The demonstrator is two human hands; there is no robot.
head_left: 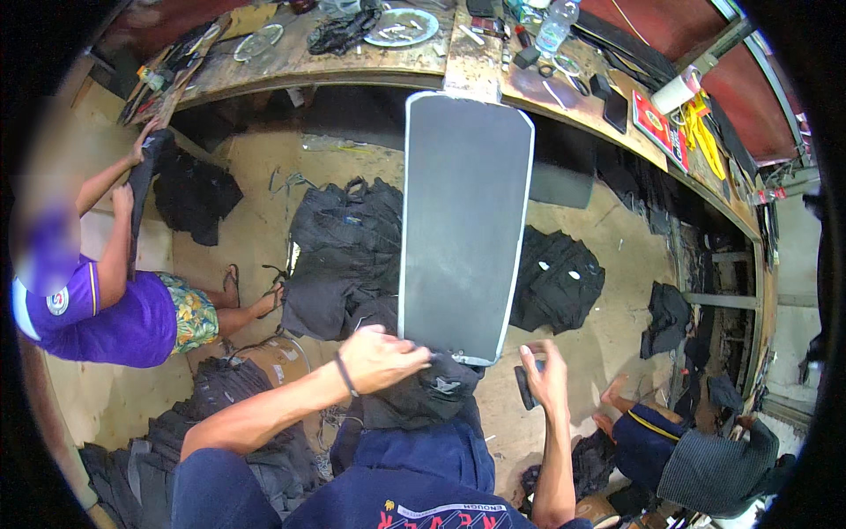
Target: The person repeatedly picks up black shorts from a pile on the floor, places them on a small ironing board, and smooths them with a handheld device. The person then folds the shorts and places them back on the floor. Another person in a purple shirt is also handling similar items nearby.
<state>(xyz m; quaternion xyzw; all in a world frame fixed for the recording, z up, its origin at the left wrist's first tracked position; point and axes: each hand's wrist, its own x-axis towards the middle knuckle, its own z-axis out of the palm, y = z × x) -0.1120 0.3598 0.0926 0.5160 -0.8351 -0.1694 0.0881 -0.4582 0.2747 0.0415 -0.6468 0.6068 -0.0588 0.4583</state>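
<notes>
A long dark grey board (465,212) with a whitish rim reaches from the workbench toward me. At its near end, a black garment (414,401) lies bunched over my lap, a small light mark on it. My left hand (383,360), with a dark band at the wrist, is closed at the board's near left corner, fingertips pinching the garment's edge. Right of that corner and apart from the board, my right hand (548,381) is closed around a small dark flat block (528,388); its exact kind is unclear.
Beyond the board runs a wooden workbench (264,72) with a plate (401,27), a plastic bottle (557,28) and a phone (615,112). Black garment piles (344,256) flank the board. A person in purple (115,309) works at left; another person (705,467) sits at lower right.
</notes>
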